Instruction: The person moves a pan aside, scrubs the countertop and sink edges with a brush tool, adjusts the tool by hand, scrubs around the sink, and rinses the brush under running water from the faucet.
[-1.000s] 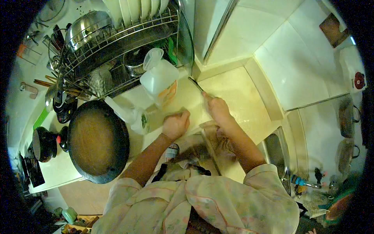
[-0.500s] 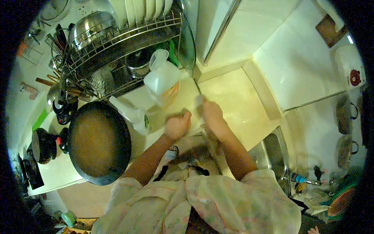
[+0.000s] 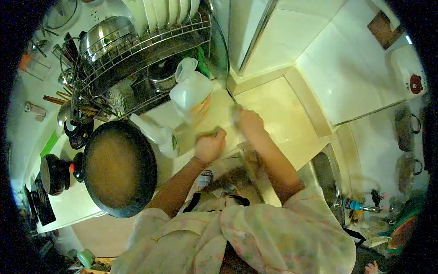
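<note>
My right hand (image 3: 251,122) is closed around a thin tool, blurred by motion, whose dark narrow end rises from the fist toward the back of the counter. To its left, my left hand (image 3: 211,145) rests as a fist near the counter's front edge; whatever its fingers hold, if anything, is hidden. Behind my left hand stands a translucent white jug (image 3: 189,93) with an orange label. A white spray bottle (image 3: 168,140) with a green label is just left of that hand.
A large dark pan (image 3: 120,169) lies at the left. Behind it a metal dish rack (image 3: 150,43) holds plates and bowls. At the right are a steel sink (image 3: 323,176) and a tap (image 3: 362,205). Another person's hand (image 3: 372,267) shows at the lower right.
My right hand has shifted slightly down, and the tool in it has changed its angle. My left hand stays closed in nearly the same place. The whole view has moved a little.
</note>
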Action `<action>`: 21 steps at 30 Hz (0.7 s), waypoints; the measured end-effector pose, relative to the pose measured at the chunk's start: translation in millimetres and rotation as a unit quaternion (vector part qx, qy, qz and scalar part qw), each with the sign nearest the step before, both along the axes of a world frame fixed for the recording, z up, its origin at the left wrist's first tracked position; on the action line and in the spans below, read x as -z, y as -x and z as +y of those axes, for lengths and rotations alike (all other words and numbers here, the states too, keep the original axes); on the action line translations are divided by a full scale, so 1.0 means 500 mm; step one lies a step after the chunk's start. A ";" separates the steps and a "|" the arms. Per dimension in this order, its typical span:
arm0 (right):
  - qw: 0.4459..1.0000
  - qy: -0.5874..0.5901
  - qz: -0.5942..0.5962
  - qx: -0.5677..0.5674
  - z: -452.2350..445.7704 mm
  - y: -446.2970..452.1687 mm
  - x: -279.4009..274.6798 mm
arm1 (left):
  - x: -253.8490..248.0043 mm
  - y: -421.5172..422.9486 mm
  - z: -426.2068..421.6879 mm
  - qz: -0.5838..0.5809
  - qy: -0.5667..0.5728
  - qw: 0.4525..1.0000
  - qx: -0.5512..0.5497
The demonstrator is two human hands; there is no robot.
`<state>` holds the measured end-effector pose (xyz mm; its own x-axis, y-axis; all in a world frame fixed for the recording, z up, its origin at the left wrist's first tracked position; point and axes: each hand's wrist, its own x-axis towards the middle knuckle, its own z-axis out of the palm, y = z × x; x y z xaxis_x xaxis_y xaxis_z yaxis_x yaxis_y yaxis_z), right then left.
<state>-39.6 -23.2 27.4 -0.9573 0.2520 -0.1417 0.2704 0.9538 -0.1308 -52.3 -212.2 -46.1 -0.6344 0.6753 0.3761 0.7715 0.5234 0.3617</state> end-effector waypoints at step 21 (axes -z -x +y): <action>0.993 -0.074 0.027 -0.089 0.153 -0.065 0.005 | -0.015 -0.008 0.014 0.011 0.010 0.999 -0.029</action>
